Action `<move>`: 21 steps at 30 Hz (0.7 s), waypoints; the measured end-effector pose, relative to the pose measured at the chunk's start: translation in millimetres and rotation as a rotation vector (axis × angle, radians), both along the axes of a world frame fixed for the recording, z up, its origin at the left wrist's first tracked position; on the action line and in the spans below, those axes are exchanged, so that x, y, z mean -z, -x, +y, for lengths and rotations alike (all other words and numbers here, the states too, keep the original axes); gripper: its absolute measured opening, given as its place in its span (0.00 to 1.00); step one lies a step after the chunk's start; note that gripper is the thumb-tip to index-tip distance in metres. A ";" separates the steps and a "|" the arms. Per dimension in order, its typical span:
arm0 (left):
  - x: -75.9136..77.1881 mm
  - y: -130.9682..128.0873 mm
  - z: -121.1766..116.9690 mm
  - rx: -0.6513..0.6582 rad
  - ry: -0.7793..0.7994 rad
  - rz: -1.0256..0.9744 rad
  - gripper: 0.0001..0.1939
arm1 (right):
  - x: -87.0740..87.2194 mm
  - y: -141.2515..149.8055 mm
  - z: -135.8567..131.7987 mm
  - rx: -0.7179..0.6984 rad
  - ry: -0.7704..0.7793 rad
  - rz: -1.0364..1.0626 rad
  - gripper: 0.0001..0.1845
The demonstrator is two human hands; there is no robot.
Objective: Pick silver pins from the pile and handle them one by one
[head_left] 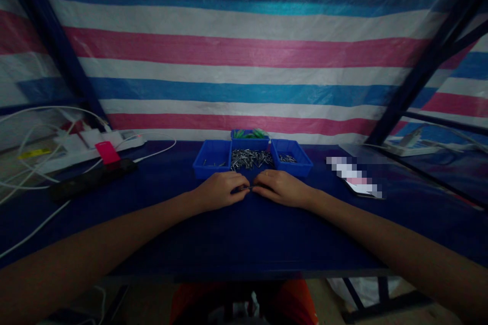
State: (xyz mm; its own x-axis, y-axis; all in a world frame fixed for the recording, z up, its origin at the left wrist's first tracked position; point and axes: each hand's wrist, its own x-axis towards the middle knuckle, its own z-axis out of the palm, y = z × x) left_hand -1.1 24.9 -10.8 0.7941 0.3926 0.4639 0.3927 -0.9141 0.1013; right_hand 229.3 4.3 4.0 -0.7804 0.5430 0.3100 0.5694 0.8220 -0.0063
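My left hand and my right hand meet low over the middle of the blue table, fingers closed. Between their fingertips is a thin, dark metal piece, pinched from both sides; its exact kind is too small to tell. Just beyond the fingers lies a heap of slim, silvery metal pieces. A blue bin at the left holds a few such pieces. At the right, another blue bin contains several more. Behind the heap stands a third blue bin with green items in it.
On the left, a black power strip, a white power strip, a pink-red card-like object and loose white cables lie about. A phone rests at the right. Blue metal posts and a striped plastic sheet stand behind the table.
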 end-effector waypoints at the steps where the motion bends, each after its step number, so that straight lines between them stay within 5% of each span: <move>1: 0.6 -0.4 0.9 0.005 -0.009 0.013 0.05 | 0.7 0.0 0.5 0.000 -0.006 -0.008 0.15; 21: -1.7 3.1 -0.2 -0.052 -0.350 0.165 0.16 | 2.4 -2.5 2.6 -0.023 -0.066 -0.104 0.16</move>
State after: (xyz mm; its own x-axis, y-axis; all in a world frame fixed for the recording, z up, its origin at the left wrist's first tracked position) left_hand -4.1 24.7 -9.1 0.8526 0.2746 0.4446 0.4240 -0.8608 -0.2815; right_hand 231.8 6.9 1.6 -0.8225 0.5054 0.2610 0.5449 0.8317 0.1066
